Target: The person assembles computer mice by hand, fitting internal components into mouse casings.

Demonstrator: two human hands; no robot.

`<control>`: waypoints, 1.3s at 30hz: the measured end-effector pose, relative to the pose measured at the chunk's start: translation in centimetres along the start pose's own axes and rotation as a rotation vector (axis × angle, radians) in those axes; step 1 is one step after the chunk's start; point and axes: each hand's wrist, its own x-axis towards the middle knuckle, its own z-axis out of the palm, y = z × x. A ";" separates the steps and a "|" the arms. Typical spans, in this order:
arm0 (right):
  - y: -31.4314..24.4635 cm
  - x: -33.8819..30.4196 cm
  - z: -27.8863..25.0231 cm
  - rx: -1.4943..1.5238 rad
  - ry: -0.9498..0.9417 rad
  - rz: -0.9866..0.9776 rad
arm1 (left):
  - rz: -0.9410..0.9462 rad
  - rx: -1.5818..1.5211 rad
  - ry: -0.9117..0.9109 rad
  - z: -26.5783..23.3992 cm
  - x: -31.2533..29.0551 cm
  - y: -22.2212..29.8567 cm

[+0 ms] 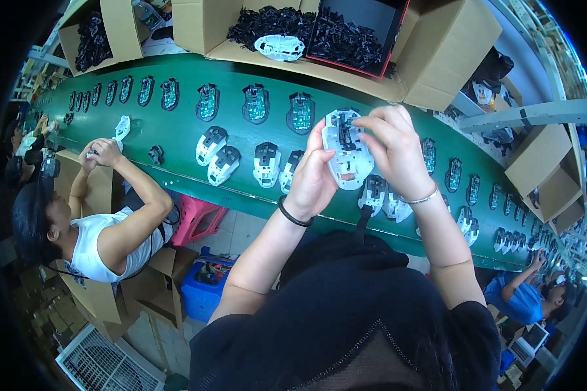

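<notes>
Near frame centre, my left grip (pixel 312 177) pinches a white shell (pixel 357 161); I can't tell whether my right grip (pixel 394 144) pinches its black insert (pixel 346 134).

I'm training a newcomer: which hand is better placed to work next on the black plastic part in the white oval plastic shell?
Probably the right hand: it is poised close to the black plastic part, while the left hand is occupied holding the white oval plastic shell by its left side.

Shells (pixel 267 164) on the table (pixel 173 130) — circuit boards (pixel 255 104) behind, cardboard box (pixel 434 65) beyond.
</notes>
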 end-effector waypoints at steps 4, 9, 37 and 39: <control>0.1 0.6 0.1 -0.057 -0.069 -0.064 | -0.013 0.036 -0.030 -0.1 -0.1 0.5; 0.5 1.3 0.1 -0.022 -0.072 -0.171 | -0.005 0.020 -0.016 -0.2 0.0 0.7; -0.4 0.3 2.5 0.173 0.070 0.121 | 0.066 0.180 0.054 -0.8 -0.3 1.2; -0.4 -0.2 2.1 0.184 0.083 0.156 | 0.006 0.066 0.043 -1.2 -0.2 1.5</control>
